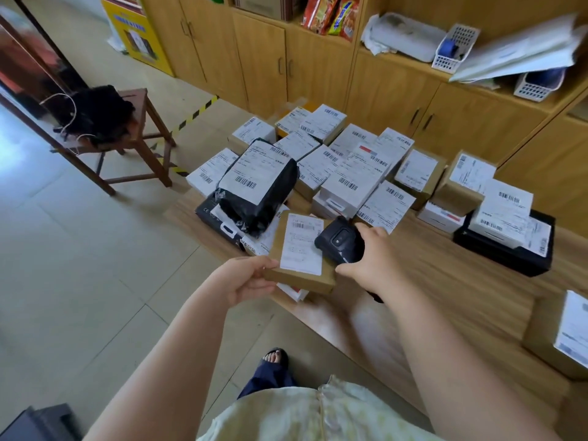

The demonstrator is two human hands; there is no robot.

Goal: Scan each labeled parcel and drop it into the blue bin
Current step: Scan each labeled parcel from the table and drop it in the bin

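My left hand (246,280) grips the near left corner of a flat brown cardboard parcel (299,281) with a white barcode label on top, held just above the table's front edge. My right hand (372,259) holds a black handheld scanner (339,241), its head right beside the parcel's right side, over the label's edge. Behind them lies a pile of several labeled parcels (350,173), white, brown and black, including a black poly bag (257,192). No blue bin is in view.
The low wooden table (429,281) runs right, with a brown box (560,335) at its near right edge. A wooden stool (133,135) carrying a black bag stands at the left on tiled floor. Wooden cabinets (318,58) line the back. My foot (273,361) is below.
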